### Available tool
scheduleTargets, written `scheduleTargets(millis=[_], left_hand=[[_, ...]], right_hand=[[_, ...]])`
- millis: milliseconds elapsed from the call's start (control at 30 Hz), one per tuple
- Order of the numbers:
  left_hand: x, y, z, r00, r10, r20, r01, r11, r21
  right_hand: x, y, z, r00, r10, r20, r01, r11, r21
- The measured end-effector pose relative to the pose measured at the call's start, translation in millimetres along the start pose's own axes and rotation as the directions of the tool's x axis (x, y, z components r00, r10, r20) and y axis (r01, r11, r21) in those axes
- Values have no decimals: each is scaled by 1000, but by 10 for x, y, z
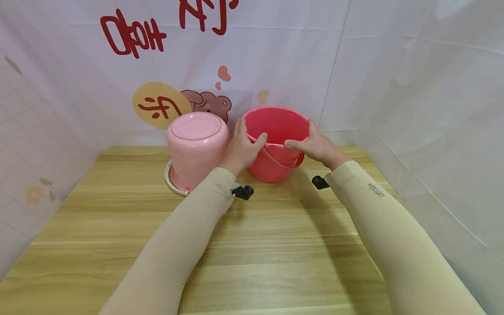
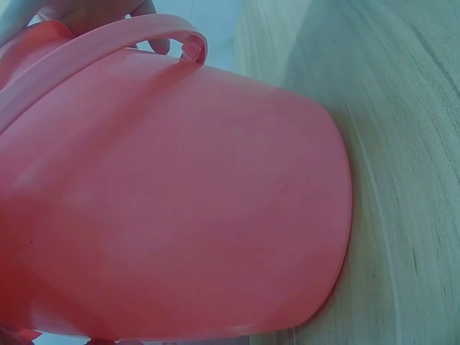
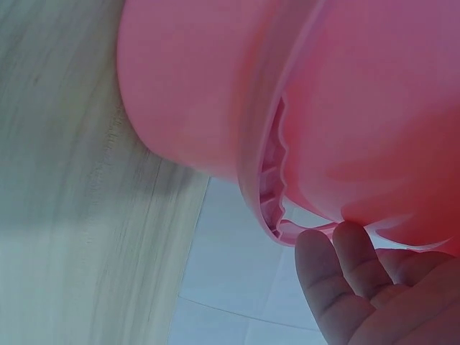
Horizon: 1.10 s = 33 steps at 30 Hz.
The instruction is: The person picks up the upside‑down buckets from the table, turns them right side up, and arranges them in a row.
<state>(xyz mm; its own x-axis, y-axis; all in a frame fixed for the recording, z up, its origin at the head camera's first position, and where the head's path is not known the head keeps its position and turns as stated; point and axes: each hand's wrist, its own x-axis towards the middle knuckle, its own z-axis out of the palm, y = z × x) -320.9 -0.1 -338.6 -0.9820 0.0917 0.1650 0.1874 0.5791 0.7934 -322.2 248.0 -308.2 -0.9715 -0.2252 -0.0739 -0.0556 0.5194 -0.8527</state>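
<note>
An open-topped red bucket (image 1: 267, 167) stands mouth up near the back of the table, its base on or close to the wood. My left hand (image 1: 241, 149) grips the left of the rim, thumb toward the front. On the opposite side my right hand (image 1: 320, 148) holds the rim, also with its thumb near the front. The bucket's handle (image 3: 251, 144) hangs down across the front wall. Beside my left hand, a pale pink bucket (image 1: 197, 155) rests upside down, with its whitish handle (image 1: 168, 177) lying around its lower left.
The wood-grain table (image 1: 252, 271) stretches toward me. A white printed backdrop (image 1: 283, 57) rises just behind both buckets. White sheeting (image 1: 441, 131) encloses the right side, and a patterned sheet (image 1: 31, 144) the left.
</note>
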Motion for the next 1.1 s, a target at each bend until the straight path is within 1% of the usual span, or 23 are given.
scheduleTargets(millis=[333,533,667,800,867,933,967,1033,1100], left_hand=[[-1,31,-9,1000,-4,7,4,1000,-1],[14,43,-21,1000,-12,14,12,1000,-22],[14,70,-39,1000,-23,21,24,999,-27],[-25,124,-63,999,-19,46,18,1000,11],[-68,156,-85,999,6,48,-8,999,39],[-128,186,-130,998,45,51,-48,997,65],[-167,198,-163,996,70,55,-74,995,68],[-258,214,-252,988,141,68,-145,987,71],[-365,214,-370,970,225,93,-233,969,84]], right_hand=[[2,-10,-15,1000,-9,7,9,1000,13],[-5,-35,-39,1000,9,10,-9,1000,-15],[23,-42,-72,999,11,43,-10,999,-33],[9,-43,-109,996,33,79,-29,998,-59],[-19,-44,-125,996,42,84,-35,996,-81],[-59,-53,-132,998,30,53,-23,992,-126],[-84,-62,-130,1000,14,23,-10,988,-154],[-144,-94,-112,997,-51,-59,38,977,-212],[-210,-131,-73,979,-136,-151,90,956,-279]])
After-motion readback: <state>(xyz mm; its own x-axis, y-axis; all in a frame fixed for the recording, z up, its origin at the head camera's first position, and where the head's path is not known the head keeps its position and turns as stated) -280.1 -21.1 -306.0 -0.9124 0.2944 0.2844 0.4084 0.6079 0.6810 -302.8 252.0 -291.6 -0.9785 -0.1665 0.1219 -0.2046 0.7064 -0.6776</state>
